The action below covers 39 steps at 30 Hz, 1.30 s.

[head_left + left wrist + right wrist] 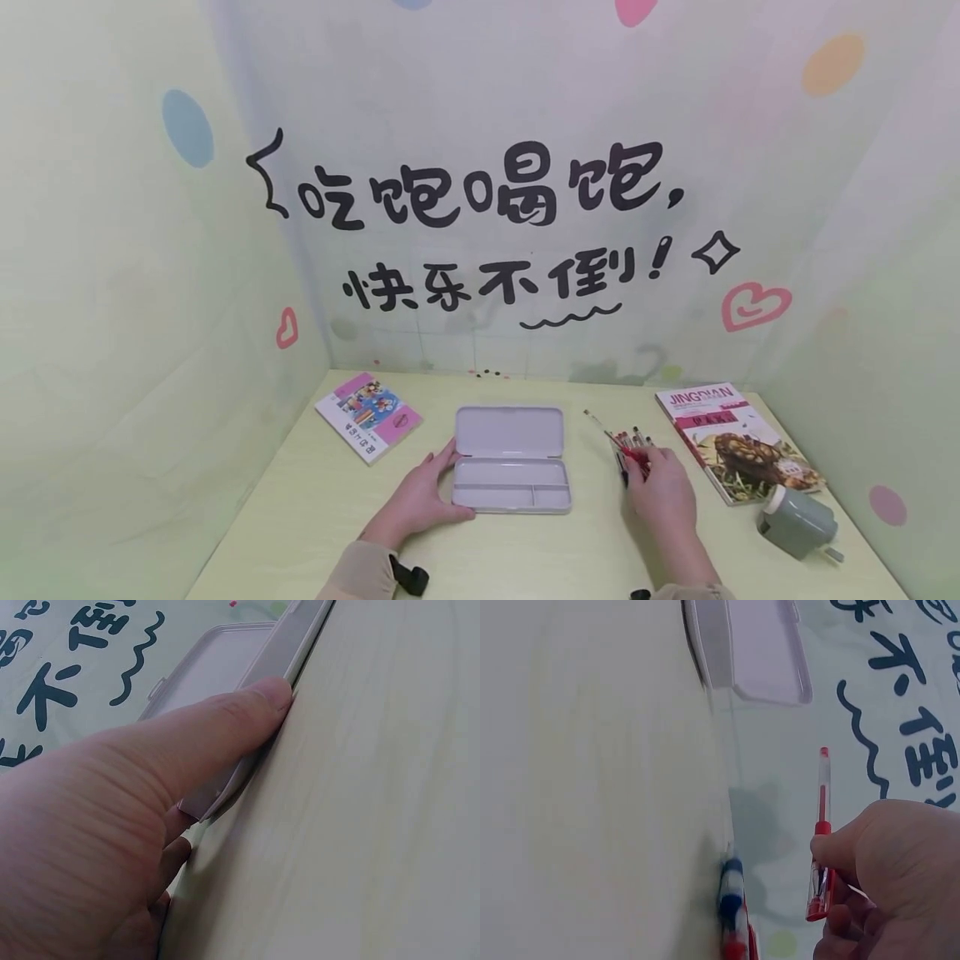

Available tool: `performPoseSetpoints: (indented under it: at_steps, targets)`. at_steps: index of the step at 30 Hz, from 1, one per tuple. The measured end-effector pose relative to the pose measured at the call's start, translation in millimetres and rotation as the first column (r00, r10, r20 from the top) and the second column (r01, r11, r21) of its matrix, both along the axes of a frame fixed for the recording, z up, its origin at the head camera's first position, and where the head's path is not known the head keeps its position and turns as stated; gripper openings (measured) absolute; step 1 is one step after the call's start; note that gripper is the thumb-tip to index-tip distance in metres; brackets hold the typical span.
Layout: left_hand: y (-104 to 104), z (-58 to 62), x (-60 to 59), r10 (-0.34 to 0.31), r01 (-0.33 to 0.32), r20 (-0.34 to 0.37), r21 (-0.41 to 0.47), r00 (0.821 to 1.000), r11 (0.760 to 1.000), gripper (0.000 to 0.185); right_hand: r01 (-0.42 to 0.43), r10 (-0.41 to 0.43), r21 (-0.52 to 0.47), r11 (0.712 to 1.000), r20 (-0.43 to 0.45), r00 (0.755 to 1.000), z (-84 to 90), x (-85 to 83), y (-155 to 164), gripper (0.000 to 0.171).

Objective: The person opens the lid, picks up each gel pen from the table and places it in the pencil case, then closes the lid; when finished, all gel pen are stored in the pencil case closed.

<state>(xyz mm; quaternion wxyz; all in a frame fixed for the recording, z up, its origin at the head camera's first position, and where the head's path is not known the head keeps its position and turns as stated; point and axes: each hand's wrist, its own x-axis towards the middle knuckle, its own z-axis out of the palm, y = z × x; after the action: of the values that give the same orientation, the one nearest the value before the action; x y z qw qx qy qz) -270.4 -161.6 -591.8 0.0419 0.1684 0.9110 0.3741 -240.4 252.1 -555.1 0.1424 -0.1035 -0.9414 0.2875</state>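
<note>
A pale lilac pencil case lies opened flat on the table, its lid leaning back and its tray divided into compartments. My left hand grips the case's left end, thumb along the front edge and fingers at the far side. In the left wrist view the thumb presses on the case's rim. My right hand pinches a red gel pen with a clear barrel. Beneath it lies a bunch of pens, partly hidden by the hand. One pen with a dark blue band shows in the right wrist view.
A small pink and white booklet lies at the back left. To the right lies a magazine, with a grey-green crank pencil sharpener by its near corner. Printed cloth walls close off the back and sides.
</note>
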Motion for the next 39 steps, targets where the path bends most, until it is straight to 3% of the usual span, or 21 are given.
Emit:
performPoseSetpoints:
  at_steps: [8, 23, 39]
  targets:
    - [1.1, 1.4, 1.3, 0.000, 0.000, -0.006, 0.001, 1.000, 1.000, 0.138, -0.143, 0.144, 0.018, 0.990, -0.138, 0.980, -0.4, -1.3, -48.6, 0.014]
    - [2.1, 1.0, 2.0, 0.013, -0.013, 0.004, -0.001, 1.000, 1.000, 0.139, -0.337, 0.343, 0.100, 0.936, -0.056, 0.938, -5.6, -11.2, -120.7, 0.007]
    - [1.4, 2.2, 1.1, 0.007, -0.007, 0.025, 0.008, 1.000, 1.000, 0.137, -0.404, 0.411, 0.140, 0.904, -0.025, 0.911, -9.5, -11.3, -130.8, 0.009]
